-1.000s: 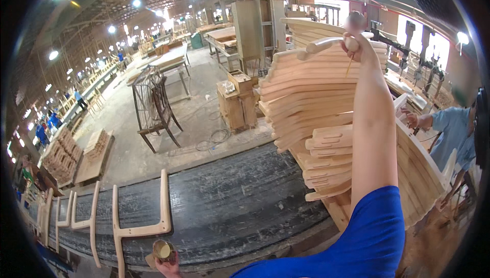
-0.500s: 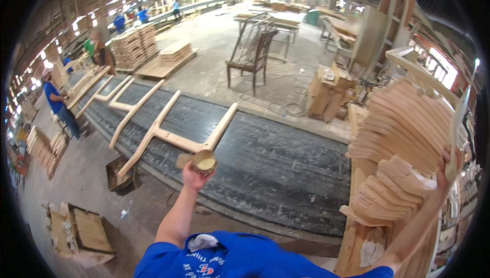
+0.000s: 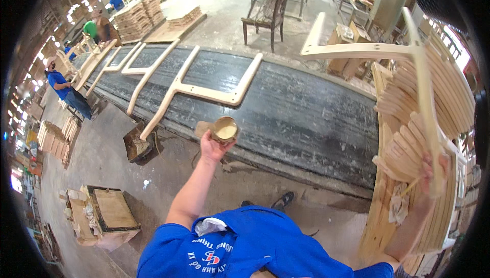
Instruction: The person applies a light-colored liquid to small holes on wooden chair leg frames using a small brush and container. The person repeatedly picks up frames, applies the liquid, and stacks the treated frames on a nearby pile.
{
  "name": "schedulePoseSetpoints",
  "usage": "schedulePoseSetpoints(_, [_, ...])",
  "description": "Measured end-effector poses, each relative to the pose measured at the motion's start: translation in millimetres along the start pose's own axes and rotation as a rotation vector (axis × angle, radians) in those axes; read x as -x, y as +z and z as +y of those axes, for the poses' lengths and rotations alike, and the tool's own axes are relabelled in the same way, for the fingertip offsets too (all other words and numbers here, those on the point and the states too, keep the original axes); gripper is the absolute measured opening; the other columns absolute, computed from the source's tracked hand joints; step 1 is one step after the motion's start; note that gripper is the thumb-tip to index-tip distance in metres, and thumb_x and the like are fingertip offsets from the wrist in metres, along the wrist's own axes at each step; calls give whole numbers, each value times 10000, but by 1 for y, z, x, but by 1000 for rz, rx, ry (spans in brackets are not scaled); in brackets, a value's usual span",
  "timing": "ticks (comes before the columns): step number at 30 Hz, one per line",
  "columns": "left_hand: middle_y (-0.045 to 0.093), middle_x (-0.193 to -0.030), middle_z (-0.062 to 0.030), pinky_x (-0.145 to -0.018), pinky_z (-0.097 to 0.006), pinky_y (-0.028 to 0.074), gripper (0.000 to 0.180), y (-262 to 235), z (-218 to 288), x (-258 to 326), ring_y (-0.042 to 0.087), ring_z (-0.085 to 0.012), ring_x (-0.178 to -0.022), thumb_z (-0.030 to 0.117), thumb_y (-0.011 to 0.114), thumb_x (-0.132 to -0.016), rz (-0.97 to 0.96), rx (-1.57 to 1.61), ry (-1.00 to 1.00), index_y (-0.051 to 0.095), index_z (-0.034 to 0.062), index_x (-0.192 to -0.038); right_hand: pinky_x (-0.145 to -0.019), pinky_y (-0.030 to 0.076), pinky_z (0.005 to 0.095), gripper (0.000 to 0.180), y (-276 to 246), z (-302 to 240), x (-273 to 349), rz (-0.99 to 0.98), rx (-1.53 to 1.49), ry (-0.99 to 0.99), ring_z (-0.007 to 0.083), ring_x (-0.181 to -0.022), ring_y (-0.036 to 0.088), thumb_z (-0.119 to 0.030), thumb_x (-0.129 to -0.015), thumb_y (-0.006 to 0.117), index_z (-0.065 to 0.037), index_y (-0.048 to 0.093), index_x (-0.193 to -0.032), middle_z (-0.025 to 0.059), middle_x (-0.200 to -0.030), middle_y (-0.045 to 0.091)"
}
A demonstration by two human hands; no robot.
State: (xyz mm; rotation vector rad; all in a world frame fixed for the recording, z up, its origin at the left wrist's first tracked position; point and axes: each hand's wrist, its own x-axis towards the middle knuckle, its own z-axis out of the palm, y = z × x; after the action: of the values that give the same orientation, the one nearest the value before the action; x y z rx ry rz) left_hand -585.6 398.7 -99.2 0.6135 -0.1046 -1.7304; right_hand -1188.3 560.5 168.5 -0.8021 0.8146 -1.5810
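My left hand point(image 3: 215, 148) is closed around a small round cup point(image 3: 225, 129) of cream-coloured liquid, above the near edge of the dark conveyor belt point(image 3: 306, 120). Beside the cup a flat wooden piece point(image 3: 203, 128) sticks out; how it is joined I cannot tell. On the right, my right hand point(image 3: 433, 173) grips the long leg of a pale wooden chair side frame point(image 3: 367, 51), raised over the belt's far right end. A thin yellowish stick point(image 3: 410, 187) shows by those fingers, blurred. A similar chair side frame point(image 3: 204, 93) lies on the belt, its long leg overhanging the near edge.
More frames point(image 3: 150, 71) lie along the belt to the left. Stacked curved wooden parts point(image 3: 403, 150) stand at right. A dark bin point(image 3: 139, 144) and a wooden box point(image 3: 109, 209) are on the floor. A co-worker point(image 3: 66, 89) stands at far left; a dark chair point(image 3: 268, 13) stands beyond.
My right hand has lifted the chair side frame off the stacked parts and swung it leftward over the belt. The cup stays in my left hand. The view has tilted down.
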Motion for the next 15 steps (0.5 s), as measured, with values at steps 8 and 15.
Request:
schedulePoseSetpoints(8, [440,-1343,-146,-991,-587,358,503,-38,3,29,439,-377,-1213,360,283,-930,138,-12,-7,379,91,-1343,-331,363,189,589,27,130,31,156,275,211,100,-430,434,-297,-730,578,-5,417,-1216,110,-710,504])
schedulePoseSetpoints(15, [413,-1367,-143,-980,-584,368,509,-17,-49,-1,433,-381,-1219,371,268,-935,168,-129,-65,373,91,-1347,-614,475,244,506,-95,154,41,27,785,487,136,-686,558,-177,-688,629,7,511,-1144,81,-831,580])
